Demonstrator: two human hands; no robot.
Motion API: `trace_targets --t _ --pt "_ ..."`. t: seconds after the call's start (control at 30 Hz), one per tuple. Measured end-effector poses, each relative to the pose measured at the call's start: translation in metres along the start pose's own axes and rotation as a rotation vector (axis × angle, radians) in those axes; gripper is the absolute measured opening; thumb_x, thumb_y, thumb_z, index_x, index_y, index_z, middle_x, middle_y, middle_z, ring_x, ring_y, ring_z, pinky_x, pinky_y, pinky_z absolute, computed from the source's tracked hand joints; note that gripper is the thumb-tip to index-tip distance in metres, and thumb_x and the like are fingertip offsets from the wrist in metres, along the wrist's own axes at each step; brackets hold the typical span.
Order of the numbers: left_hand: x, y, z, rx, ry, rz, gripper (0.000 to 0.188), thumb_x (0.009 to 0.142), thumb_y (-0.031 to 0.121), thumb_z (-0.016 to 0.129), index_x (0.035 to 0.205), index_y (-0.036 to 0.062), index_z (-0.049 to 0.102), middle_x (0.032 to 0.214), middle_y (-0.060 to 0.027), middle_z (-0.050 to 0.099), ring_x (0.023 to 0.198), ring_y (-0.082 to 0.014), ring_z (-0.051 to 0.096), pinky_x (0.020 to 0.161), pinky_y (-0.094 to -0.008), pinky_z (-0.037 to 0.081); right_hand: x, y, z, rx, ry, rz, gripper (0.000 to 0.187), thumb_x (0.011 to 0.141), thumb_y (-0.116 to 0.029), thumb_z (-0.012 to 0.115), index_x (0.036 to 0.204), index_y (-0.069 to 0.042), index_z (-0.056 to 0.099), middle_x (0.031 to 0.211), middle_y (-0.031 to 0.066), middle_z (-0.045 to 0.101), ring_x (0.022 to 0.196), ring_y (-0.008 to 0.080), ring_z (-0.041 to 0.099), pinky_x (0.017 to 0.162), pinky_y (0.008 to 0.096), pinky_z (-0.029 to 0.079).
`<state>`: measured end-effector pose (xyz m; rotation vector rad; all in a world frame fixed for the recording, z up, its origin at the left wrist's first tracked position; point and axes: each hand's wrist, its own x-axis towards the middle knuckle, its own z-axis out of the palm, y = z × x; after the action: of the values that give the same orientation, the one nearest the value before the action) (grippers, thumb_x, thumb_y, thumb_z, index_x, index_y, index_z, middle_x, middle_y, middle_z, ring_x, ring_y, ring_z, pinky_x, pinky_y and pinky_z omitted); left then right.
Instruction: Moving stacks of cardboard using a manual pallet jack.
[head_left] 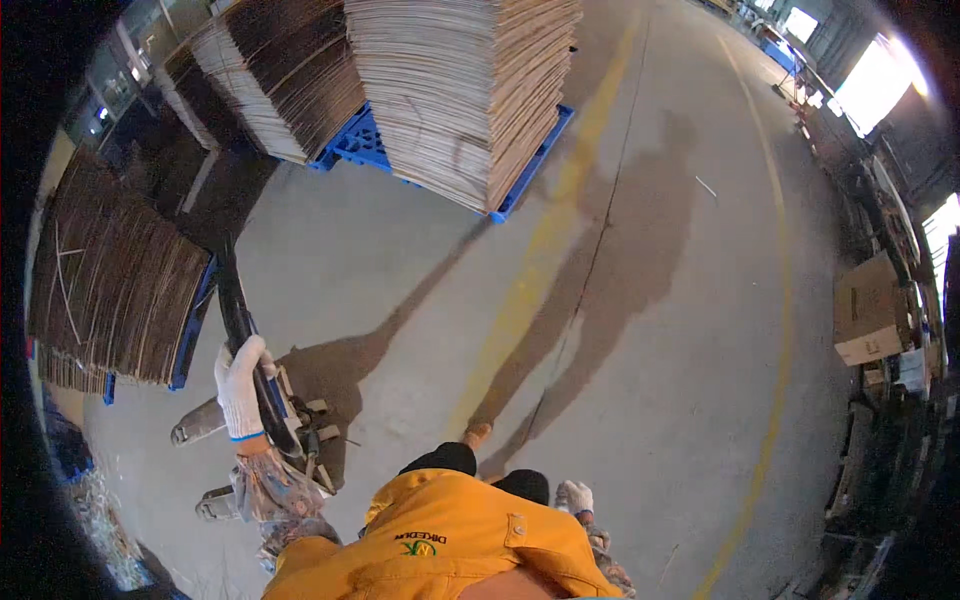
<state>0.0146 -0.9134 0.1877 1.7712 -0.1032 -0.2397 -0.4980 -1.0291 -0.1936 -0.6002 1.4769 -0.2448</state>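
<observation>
My left hand (240,385), in a white knit glove with a blue cuff edge, is wrapped round the long black handle (236,300) of a pallet jack. The jack's two forks (198,424) point left, low over the floor, and its wheels and base (312,425) show beside my left forearm. My right hand (574,496), also in a white glove, hangs beside my right leg. Its fingers look loosely curled, with nothing seen in them.
Tall stacks of cardboard sheets (435,90) stand on blue pallets (362,140) ahead and left. Another brown stack (115,280) is near the jack's forks. A yellow floor line (520,295) runs ahead. Along the right wall are a cardboard box (868,305) and piled materials.
</observation>
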Motion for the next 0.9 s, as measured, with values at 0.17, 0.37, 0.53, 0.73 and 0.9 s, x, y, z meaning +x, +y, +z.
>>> trace_targets --t 0.17,0.37,0.53,0.73,0.9 --pt "-0.011 0.019 0.047 0.027 -0.035 0.008 0.021 0.081 0.023 0.065 0.083 0.0058 0.054 0.065 -0.0006 0.053 0.055 -0.0094 0.049 0.053 -0.0243 0.040 0.035 0.050 -0.073 -0.316 -0.012 -0.504 0.024 0.083 -0.017 0.064 0.085 0.005 0.055 0.071 0.0072 0.057 0.059 0.0197 0.055 0.047 0.0357 0.043" --pt "-0.028 0.064 0.098 0.163 -0.041 0.018 0.018 0.082 0.023 0.062 0.080 0.0073 0.054 0.062 0.0008 0.051 0.053 -0.0080 0.047 0.051 -0.0230 0.038 0.025 0.029 -0.128 -0.155 0.021 -0.269 0.018 0.084 -0.017 0.063 0.087 -0.001 0.055 0.074 0.0094 0.056 0.060 0.0217 0.057 0.048 0.0377 0.047" --pt "0.000 0.058 0.107 0.152 -0.091 0.039 0.017 0.083 0.024 0.062 0.081 0.0089 0.054 0.062 0.0020 0.052 0.053 -0.0068 0.048 0.049 -0.0222 0.038 0.032 -0.090 -0.148 -0.007 0.163 -0.045 0.021 0.085 -0.022 0.058 0.087 -0.002 0.056 0.072 0.0120 0.058 0.056 0.0239 0.058 0.044 0.0408 0.048" --pt "0.012 0.072 0.127 0.204 -0.112 0.011 0.019 0.084 0.024 0.063 0.081 0.0078 0.053 0.062 0.0011 0.053 0.053 -0.0073 0.049 0.048 -0.0226 0.039 0.026 -0.183 -0.145 0.127 0.233 -0.078 0.019 0.084 -0.021 0.055 0.086 -0.002 0.057 0.070 0.0088 0.059 0.055 0.0208 0.059 0.042 0.0400 0.050" --pt "-0.020 0.087 0.194 0.147 -0.072 0.006 0.019 0.083 0.023 0.065 0.082 0.0075 0.054 0.064 0.0011 0.052 0.053 -0.0078 0.049 0.049 -0.0217 0.040 0.054 -0.291 -0.154 0.027 0.197 -0.284 0.024 0.086 -0.023 0.056 0.086 0.000 0.060 0.071 0.0060 0.060 0.057 0.0153 0.056 0.052 0.0303 0.047"
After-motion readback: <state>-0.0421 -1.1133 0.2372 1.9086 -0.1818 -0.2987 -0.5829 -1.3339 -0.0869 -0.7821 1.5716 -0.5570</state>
